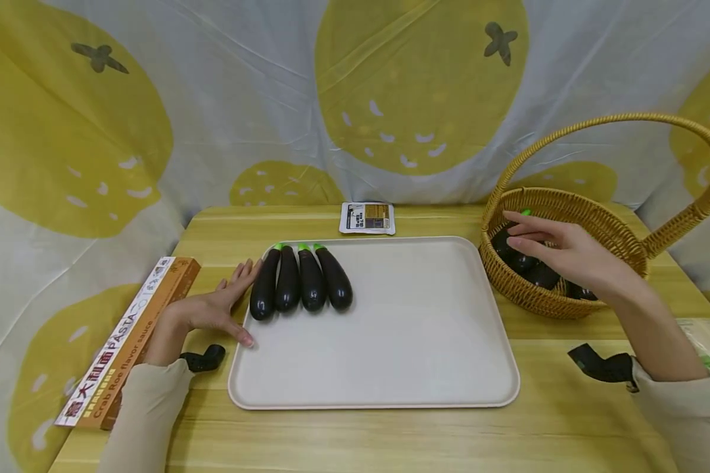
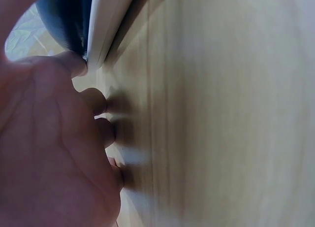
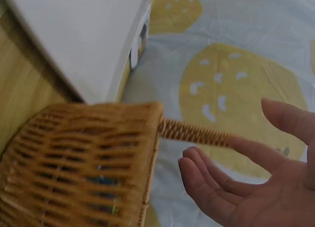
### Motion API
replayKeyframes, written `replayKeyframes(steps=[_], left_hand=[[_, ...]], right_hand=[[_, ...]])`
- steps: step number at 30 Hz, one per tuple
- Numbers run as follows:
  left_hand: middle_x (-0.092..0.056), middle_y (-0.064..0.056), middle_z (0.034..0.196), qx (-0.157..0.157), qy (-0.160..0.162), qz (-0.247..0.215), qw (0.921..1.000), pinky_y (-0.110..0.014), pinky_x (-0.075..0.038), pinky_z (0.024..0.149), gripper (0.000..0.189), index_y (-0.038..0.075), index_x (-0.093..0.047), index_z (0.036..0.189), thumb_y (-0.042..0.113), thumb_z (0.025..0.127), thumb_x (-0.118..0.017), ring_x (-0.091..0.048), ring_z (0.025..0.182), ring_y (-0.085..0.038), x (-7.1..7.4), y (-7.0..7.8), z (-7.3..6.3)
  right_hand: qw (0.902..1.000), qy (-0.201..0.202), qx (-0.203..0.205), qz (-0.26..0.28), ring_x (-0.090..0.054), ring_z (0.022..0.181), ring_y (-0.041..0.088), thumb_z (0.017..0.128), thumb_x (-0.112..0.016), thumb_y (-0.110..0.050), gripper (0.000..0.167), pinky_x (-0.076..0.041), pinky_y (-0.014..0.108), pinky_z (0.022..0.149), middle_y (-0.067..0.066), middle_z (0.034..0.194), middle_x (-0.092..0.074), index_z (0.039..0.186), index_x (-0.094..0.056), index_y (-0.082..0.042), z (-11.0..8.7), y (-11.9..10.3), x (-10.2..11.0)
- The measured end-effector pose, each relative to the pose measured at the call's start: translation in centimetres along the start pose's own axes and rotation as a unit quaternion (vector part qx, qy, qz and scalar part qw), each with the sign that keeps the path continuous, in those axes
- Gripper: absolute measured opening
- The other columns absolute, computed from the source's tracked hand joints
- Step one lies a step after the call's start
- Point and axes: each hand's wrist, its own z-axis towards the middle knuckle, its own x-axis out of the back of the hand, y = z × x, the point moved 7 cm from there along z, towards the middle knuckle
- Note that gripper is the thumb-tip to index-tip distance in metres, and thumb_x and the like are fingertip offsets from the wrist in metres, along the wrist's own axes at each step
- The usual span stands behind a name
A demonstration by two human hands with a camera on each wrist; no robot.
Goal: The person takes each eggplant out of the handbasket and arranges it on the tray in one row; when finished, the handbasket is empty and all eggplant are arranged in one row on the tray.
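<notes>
1. We see a table (image 1: 390,440) with a wide tray (image 1: 420,328), maybe set in the middle so it is easy to reach.
2. A basket (image 1: 511,284) stands beside it; its sides likely stop the eggplants inside (image 1: 543,276) rolling.
3. The left hand (image 1: 217,306) spreads its fingers at the tray's left edge, thumb on the rim, perhaps to steady it.
4. The right hand (image 1: 568,251) is over the basket, fingers apart, holding nothing.
5. We find four eggplants (image 1: 312,282) in a row on the tray's left, maybe saving room.

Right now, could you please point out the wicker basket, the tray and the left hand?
Wicker basket (image 1: 517,293): head view, outer front wall.
Tray (image 1: 396,328): head view, bare flat bottom.
Left hand (image 1: 217,308): head view, back of hand.
</notes>
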Motion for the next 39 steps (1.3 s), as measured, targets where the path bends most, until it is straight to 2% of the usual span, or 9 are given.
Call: replayKeyframes(steps=[4,7,11,21,26,30,34,36,39], left_hand=[[0.035,-0.026,0.164,0.002,-0.002,-0.006,1.0,-0.076,0.02,0.117,0.15,0.013,0.014,0.166,0.031,0.068,-0.098,0.036,0.15,-0.048,-0.1,-0.1,0.0],[0.035,-0.026,0.164,0.003,-0.002,-0.008,1.0,-0.076,0.02,0.117,0.15,0.013,0.014,0.166,0.031,0.068,-0.098,0.036,0.15,-0.048,0.0,-0.2,0.0],[0.035,-0.026,0.165,0.004,-0.001,-0.007,1.0,-0.076,0.019,0.117,0.15,0.013,0.014,0.166,0.031,0.067,-0.098,0.036,0.15,-0.048,0.0,-0.2,0.0],[0.034,-0.026,0.165,0.008,-0.001,-0.001,1.0,-0.076,0.018,0.117,0.15,0.013,0.014,0.166,0.032,0.067,-0.098,0.034,0.151,-0.048,0.0,-0.2,0.0],[0.034,-0.026,0.165,0.008,-0.001,-0.006,1.0,-0.076,0.019,0.117,0.151,0.014,0.014,0.166,0.032,0.067,-0.098,0.035,0.151,-0.048,0.0,-0.2,0.0],[0.034,-0.026,0.165,0.007,-0.002,-0.008,0.9999,-0.076,0.02,0.117,0.15,0.014,0.014,0.166,0.031,0.067,-0.098,0.035,0.151,-0.048,0.0,-0.1,0.0],[0.034,-0.025,0.165,0.01,-0.001,-0.01,0.9999,-0.076,0.02,0.117,0.15,0.014,0.014,0.166,0.031,0.067,-0.098,0.035,0.151,-0.048,0.0,-0.1,-0.1],[0.034,-0.025,0.165,0.011,-0.001,-0.01,0.9999,-0.076,0.02,0.117,0.15,0.014,0.014,0.166,0.031,0.067,-0.098,0.035,0.151,-0.048,0.0,0.0,-0.1],[0.034,-0.026,0.165,0.011,-0.002,-0.009,0.9999,-0.076,0.02,0.117,0.151,0.014,0.014,0.166,0.031,0.067,-0.098,0.035,0.151,-0.048,0.0,0.0,-0.1]], right_hand=[[0.9989,0.021,-0.041,0.008,-0.045,0.107,-0.021,0.109,-0.048,-0.044,0.063,-0.047,0.045,0.106,0.022,0.155,-0.05,0.166,-0.025,-0.027,-0.7,3.6,1.8],[0.9972,0.031,-0.066,0.017,-0.054,0.126,0.009,0.109,-0.046,-0.045,0.069,-0.039,0.068,0.105,0.03,0.16,-0.039,0.167,-0.018,-0.02,-1.2,5.7,2.6],[0.9933,0.035,-0.109,0.009,-0.028,0.144,0.059,0.11,-0.043,-0.047,0.078,-0.034,0.076,0.106,0.039,0.164,-0.02,0.167,-0.005,-0.011,-1.6,8.0,3.3],[0.9832,-0.008,-0.179,-0.033,-0.019,0.136,0.072,0.112,-0.036,-0.039,0.081,-0.039,0.075,0.099,0.055,0.153,-0.008,0.16,0.013,0.003,-0.9,11.5,2.8],[0.9823,-0.01,-0.183,-0.039,-0.022,0.135,0.072,0.112,-0.036,-0.034,0.079,-0.041,0.072,0.096,0.055,0.152,-0.008,0.159,0.014,0.006,-0.7,12.1,2.5],[0.9834,0.002,-0.172,-0.057,-0.057,0.087,0.049,0.111,-0.038,-0.029,0.077,-0.048,0.055,0.076,0.055,0.15,-0.015,0.16,0.008,0.008,-0.6,12.1,2.6],[0.9838,0.017,-0.165,-0.068,-0.033,0.045,0.012,0.109,-0.042,-0.021,0.074,-0.039,0.034,0.05,0.027,0.085,-0.069,0.16,0.001,0.011,-0.5,12.0,2.5],[0.9839,0.025,-0.16,-0.077,-0.03,0.041,0.008,0.108,-0.044,-0.019,0.072,-0.035,0.03,0.044,0.001,0.052,-0.049,0.158,-0.004,0.014,-0.4,12.0,2.5],[0.9827,0.036,-0.155,-0.095,-0.029,0.041,0.007,0.107,-0.045,-0.019,0.069,-0.034,0.028,0.043,-0.005,0.046,-0.04,0.156,-0.011,0.017,-0.4,12.1,2.5]])
